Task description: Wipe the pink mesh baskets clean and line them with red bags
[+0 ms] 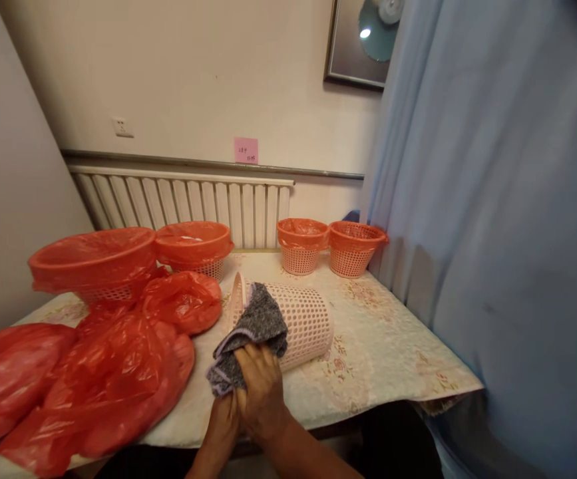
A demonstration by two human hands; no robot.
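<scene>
A pale pink perforated basket (308, 319) lies on its side on the flowered tablecloth, its open rim facing left. A dark grey cloth (263, 319) with a light purple edge drapes over the basket's rim and side. My right hand (262, 382) grips the cloth against the near side of the basket. Just left of it and lower, my left hand (224, 416) is closed at the cloth's lower edge, touching my right hand. The fingertips of my left hand are partly hidden beneath the cloth.
Red plastic bags (113, 372) are heaped at the left. Behind stand baskets lined with red bags: a large one (93, 256), a second (193, 243), and two smaller ones (301, 256) (353, 256). A blue curtain (468, 199) hangs along the right.
</scene>
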